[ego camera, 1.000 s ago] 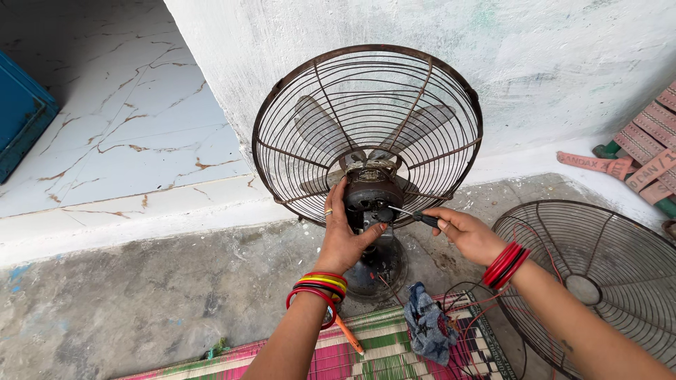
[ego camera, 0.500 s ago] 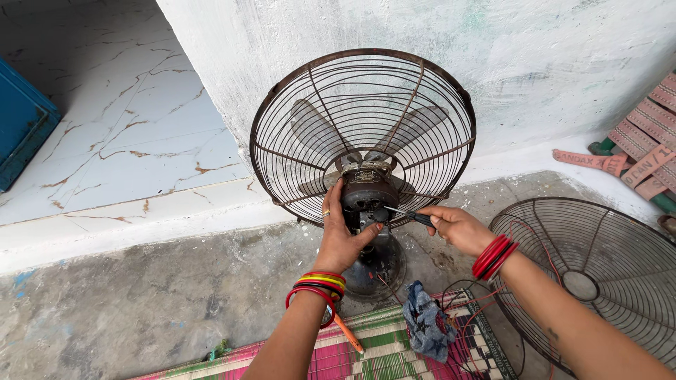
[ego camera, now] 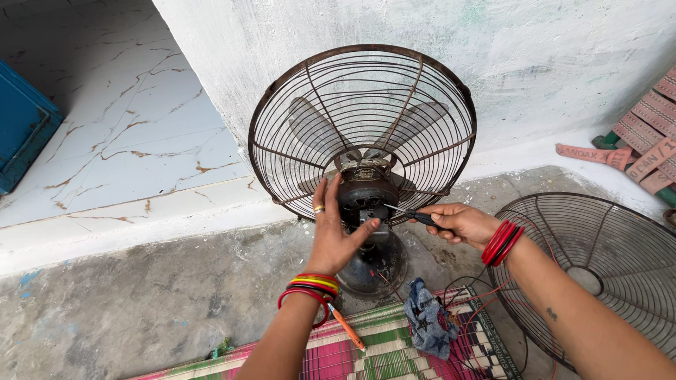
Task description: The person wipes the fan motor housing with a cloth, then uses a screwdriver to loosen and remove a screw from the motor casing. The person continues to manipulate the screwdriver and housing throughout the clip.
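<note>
Nearest, on the pink and green woven mat [ego camera: 394,352], lay a blue cloth [ego camera: 426,320]. Above it, the left hand [ego camera: 334,236] cupped the dark round fan motor [ego camera: 366,200], fingers spread; the right hand [ego camera: 461,224] gripped a thin black-handled screwdriver [ego camera: 412,214]. Behind stood the rusty wire fan cage [ego camera: 362,127].

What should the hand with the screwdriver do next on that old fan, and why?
Probably turn the screwdriver in place. Its tip already sits against the dark motor housing behind the rusty fan guard, gripped by the right hand, while the left hand braces the housing. With tool seated and motor steadied, turning looks like the natural small step.
</note>
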